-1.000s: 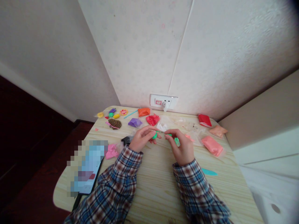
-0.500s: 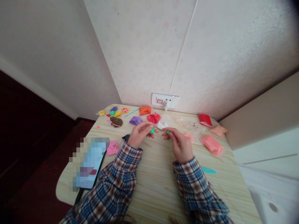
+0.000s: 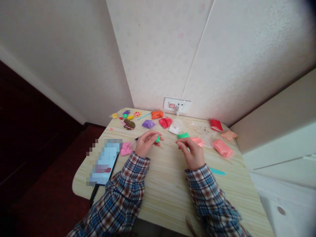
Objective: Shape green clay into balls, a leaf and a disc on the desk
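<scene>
Between the thumb and fingers of my left hand (image 3: 145,144) is a small lump of bright green modelling clay (image 3: 157,139). My right hand (image 3: 194,154) is held a short way to the right, thumb and forefinger pinched together. Whatever may be in that pinch is too small or hidden to make out. Just beyond the right fingertips lies a green clay packet (image 3: 183,135). A salmon-pink clay piece in film (image 3: 197,141) is partly behind the right hand. Near the left wrist sits a pink clay packet (image 3: 126,148).
A phone (image 3: 105,164), partly blurred out, stands at the left. Orange (image 3: 157,114), purple (image 3: 148,124) and red (image 3: 165,122) packets lie toward the wall. Small clay figures, including a brown coiled one (image 3: 129,124), sit back left. A blue clay knife (image 3: 217,171) rests right.
My hands have moved apart slightly, and the green packet now shows beyond the right one. The green bit seen in my right fingers earlier is no longer visible. The view has shifted.
</scene>
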Available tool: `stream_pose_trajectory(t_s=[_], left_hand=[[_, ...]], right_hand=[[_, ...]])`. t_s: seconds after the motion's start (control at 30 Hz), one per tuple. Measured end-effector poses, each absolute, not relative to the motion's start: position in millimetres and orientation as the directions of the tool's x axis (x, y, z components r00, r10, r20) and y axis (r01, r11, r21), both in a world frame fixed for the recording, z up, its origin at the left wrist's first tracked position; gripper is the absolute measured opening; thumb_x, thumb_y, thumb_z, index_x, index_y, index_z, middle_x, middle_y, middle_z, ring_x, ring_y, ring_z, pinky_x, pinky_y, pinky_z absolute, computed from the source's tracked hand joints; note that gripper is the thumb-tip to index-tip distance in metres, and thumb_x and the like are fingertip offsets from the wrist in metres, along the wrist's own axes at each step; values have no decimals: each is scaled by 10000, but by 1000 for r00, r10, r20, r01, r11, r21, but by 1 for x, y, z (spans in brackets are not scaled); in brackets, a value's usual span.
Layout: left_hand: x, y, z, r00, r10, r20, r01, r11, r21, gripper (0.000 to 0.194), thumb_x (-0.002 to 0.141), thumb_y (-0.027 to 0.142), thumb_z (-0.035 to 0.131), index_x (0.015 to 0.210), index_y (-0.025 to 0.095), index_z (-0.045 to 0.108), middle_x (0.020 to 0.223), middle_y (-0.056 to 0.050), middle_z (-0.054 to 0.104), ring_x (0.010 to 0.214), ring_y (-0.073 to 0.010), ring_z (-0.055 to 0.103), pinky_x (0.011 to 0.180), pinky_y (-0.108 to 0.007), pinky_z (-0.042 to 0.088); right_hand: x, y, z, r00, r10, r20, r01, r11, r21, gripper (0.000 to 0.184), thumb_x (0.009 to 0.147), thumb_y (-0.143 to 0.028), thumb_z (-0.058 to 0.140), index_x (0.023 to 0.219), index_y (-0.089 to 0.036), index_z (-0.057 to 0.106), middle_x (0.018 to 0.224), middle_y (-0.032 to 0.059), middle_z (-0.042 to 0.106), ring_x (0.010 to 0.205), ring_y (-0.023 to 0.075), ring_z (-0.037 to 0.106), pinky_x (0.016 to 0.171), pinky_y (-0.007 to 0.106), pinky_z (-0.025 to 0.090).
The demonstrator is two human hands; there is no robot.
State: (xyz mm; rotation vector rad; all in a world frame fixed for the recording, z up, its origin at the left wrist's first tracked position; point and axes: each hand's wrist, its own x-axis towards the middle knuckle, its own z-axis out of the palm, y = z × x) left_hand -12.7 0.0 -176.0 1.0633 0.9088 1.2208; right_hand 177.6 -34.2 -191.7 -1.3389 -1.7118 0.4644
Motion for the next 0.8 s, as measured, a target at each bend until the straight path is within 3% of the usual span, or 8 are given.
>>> stream_pose_trajectory(t_s=[0.13,0.27,0.33,0.4,0.47,0.53,0.63,0.8], left_hand=[[-14,-6,-177,131,990,44,-291,-4,957,280,702,397,713,813,144,670,703,-41,711,537,-95,582,541,-229,439],[-12,-5,-177,115,991,70,-324,-30,946,283,697,403,715,806,146,671,704,-41,710,527,-91,574,535,-231,438],[-12,-5,-177,102,991,82,-343,-42,938,282,689,406,720,794,149,671,685,-32,703,513,-87,567,525,-227,433],[-12,-4,-177,85,992,91,-360,-54,931,278,686,406,721,785,152,667,666,-23,694,502,-82,560,514,-223,426],[-13,-2,-178,64,993,95,-374,-64,925,275,689,409,715,788,157,664,665,-19,693,501,-81,560,506,-218,422],[-14,-1,-180,49,994,94,-381,-68,922,284,687,418,712,792,158,663,673,-23,695,500,-82,561,501,-220,423],[-15,2,-182,36,996,83,-380,-64,923,304,672,431,718,786,155,663,666,-29,693,498,-86,563,502,-223,429],[-13,5,-184,31,998,58,-371,-42,928,286,665,414,725,777,158,665,659,-22,689,510,-80,569,526,-215,439]], right_hand=[[176,-45,-206,-180,883,434,632,442,-636,246,912,-231,442,1071,-182,624,1006,98,710,904,202,684,787,367,575],[171,-65,-221,-400,819,411,631,571,-524,356,919,-147,378,1181,-185,616,1245,117,621,1188,223,561,986,427,491],[168,-77,-223,-465,796,388,644,605,-469,389,923,-164,402,1287,-151,538,1334,153,542,1269,243,480,1028,439,454],[164,-88,-221,-539,769,344,667,639,-383,516,919,-221,450,1413,-101,360,1431,199,407,1346,268,364,1058,451,419],[160,-94,-217,-619,733,282,672,680,-294,667,911,-277,476,1471,-78,173,1489,211,289,1394,281,249,1083,461,384],[159,-97,-214,-659,711,247,665,704,-250,705,922,-304,449,1480,-74,86,1500,210,264,1405,284,211,1093,469,366],[163,-100,-213,-643,725,246,685,689,-237,671,946,-318,380,1482,-80,54,1485,225,288,1393,282,249,1085,480,373],[165,-108,-213,-642,737,214,686,676,-269,668,947,-356,378,1484,-98,77,1506,175,274,1406,254,227,1105,426,364]])
